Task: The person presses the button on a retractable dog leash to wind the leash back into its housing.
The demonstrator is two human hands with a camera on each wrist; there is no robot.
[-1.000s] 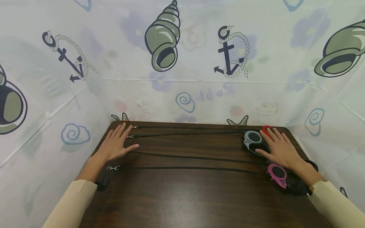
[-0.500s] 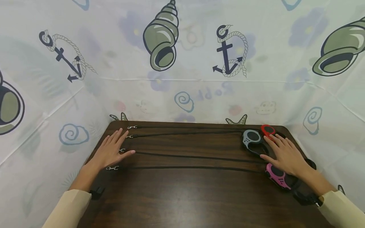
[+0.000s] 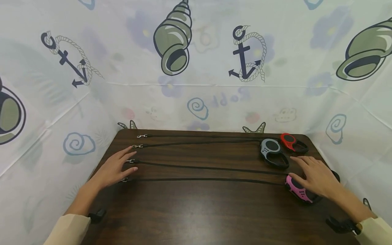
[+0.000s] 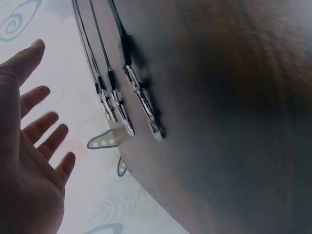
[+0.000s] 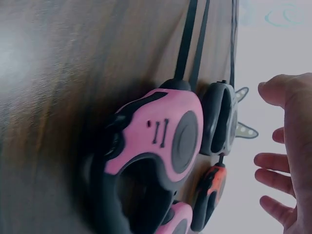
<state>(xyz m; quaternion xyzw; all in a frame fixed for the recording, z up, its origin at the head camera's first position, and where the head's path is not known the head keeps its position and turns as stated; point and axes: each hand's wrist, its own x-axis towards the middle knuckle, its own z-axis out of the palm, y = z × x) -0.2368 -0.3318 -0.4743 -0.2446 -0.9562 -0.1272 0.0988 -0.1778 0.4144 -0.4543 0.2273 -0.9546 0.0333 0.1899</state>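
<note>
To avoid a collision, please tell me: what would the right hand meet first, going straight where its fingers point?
Probably the grey leash, though the right hand seems raised and might pass over.

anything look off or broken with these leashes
Nothing stands out: the front pink leash, gray leash and red leash show no visible damage, and the cords run fairly straight to metal clips. A second pink leash is too hidden to judge fully.
</note>
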